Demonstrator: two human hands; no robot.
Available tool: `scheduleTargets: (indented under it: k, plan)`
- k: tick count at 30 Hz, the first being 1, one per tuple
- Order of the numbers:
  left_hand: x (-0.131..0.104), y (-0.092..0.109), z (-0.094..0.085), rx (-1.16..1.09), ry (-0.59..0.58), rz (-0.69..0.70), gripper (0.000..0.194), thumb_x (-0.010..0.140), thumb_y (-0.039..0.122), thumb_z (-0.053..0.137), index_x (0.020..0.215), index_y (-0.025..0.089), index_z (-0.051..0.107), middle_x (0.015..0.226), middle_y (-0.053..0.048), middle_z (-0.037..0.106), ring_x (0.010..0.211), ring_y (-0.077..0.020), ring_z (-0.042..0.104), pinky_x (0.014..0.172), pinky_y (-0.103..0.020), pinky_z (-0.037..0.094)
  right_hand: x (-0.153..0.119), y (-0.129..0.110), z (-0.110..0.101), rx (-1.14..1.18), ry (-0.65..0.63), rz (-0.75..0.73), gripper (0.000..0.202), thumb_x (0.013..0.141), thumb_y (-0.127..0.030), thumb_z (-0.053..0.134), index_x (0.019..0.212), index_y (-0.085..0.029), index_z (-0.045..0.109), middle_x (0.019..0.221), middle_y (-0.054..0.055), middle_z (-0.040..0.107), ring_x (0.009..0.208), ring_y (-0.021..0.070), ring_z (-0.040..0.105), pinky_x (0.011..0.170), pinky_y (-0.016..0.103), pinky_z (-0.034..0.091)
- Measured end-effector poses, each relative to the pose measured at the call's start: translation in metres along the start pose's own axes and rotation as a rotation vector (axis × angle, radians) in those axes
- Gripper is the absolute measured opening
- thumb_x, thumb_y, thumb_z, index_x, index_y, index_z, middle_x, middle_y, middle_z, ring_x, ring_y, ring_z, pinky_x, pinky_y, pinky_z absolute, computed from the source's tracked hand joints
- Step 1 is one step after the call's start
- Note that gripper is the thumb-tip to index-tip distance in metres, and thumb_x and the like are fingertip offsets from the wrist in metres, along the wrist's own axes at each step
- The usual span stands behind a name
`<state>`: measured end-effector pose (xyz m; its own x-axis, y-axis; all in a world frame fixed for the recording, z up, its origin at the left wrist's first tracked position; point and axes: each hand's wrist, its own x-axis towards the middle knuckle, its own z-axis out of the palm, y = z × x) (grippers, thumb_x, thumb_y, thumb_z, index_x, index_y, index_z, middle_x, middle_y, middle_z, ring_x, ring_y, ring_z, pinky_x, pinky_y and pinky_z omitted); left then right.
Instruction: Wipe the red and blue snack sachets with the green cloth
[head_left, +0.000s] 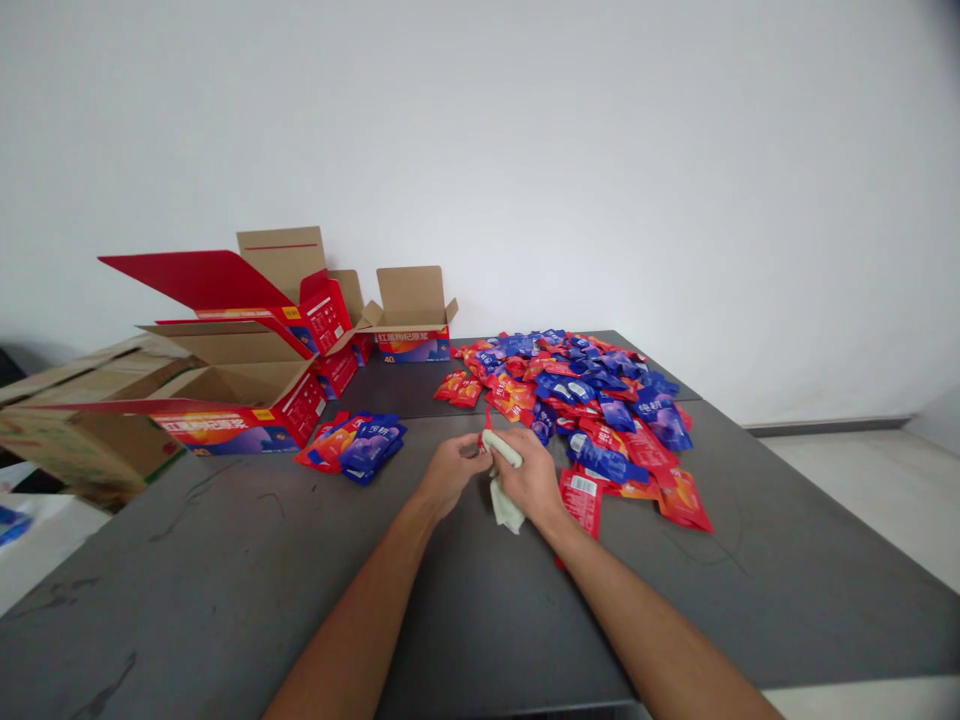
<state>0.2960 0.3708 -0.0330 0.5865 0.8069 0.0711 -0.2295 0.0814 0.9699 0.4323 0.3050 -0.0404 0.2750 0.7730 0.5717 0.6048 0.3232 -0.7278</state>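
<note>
Over the middle of the dark table my left hand point(451, 472) and my right hand point(531, 474) meet. A pale, whitish-green cloth point(507, 506) is bunched in my right hand, its loose end hanging below the fingers. My left hand is closed in a pinch on a red pouch point(488, 420), of which only a small part shows; the cloth and fingers hide the rest. Just right of my hands spreads a big heap of red and blue pouches point(592, 385). A single red pouch point(580, 500) lies near my right wrist.
A small stack of blue and red pouches point(367, 445) lies on the left. Behind it stand open printed boxes, one nearer point(232, 430) and one farther back point(414, 345). A brown carton point(82, 440) sits at the far left. The wall point(525, 150) rises behind the table point(300, 580).
</note>
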Motion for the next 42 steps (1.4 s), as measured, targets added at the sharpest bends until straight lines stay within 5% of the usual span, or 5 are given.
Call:
scheduleTargets:
  k: [8,18,26,33,42]
  plan:
    - [0.001,-0.005,0.001,-0.045,0.032,0.011,0.081,0.053,-0.001,0.061,0.131,0.021,0.06,0.105,-0.006,0.073,0.084,-0.0184,0.066,0.071,-0.024,0.047,-0.001,-0.011,-0.003,-0.007,-0.177,-0.053,0.028,0.09,-0.02,0.058,0.111,-0.03,0.074,0.106,0.004,0.069,0.102,0.0189,0.062,0.091,0.033,0.052]
    - [-0.002,-0.002,0.005,-0.206,-0.072,-0.117,0.074,0.051,0.002,0.06,0.122,0.019,0.065,0.111,-0.01,0.072,0.084,-0.0221,0.068,0.07,-0.031,0.054,0.012,0.007,-0.02,-0.176,0.087,0.125,0.027,0.089,-0.026,0.059,0.11,-0.026,0.076,0.104,0.006,0.061,0.093,0.0191,0.062,0.088,0.031,0.052]
    - [0.001,-0.008,0.004,-0.132,-0.011,-0.038,0.075,0.058,0.002,0.065,0.13,0.023,0.063,0.119,-0.007,0.071,0.101,-0.025,0.067,0.084,-0.036,0.054,0.001,0.004,-0.008,-0.231,-0.13,-0.012,0.027,0.087,-0.016,0.056,0.105,-0.026,0.073,0.098,0.005,0.062,0.097,0.0187,0.06,0.084,0.027,0.051]
    - [0.007,-0.014,0.0,0.311,0.208,0.227,0.058,0.065,-0.003,0.059,0.114,0.025,0.074,0.122,-0.006,0.07,0.125,-0.0264,0.056,0.117,-0.042,0.033,0.0,0.015,-0.01,-0.331,-0.226,0.059,0.018,0.089,-0.019,0.057,0.086,-0.025,0.073,0.087,0.003,0.062,0.088,0.0162,0.062,0.078,0.024,0.05]
    - [0.009,-0.013,-0.03,1.152,0.278,0.21,0.044,0.076,0.003,0.051,0.11,0.02,0.074,0.128,-0.016,0.065,0.124,-0.033,0.052,0.109,-0.048,0.034,0.006,0.027,-0.022,-0.515,-0.118,0.2,0.023,0.086,-0.022,0.06,0.102,-0.024,0.075,0.131,0.013,0.059,0.104,0.0242,0.067,0.088,0.034,0.052]
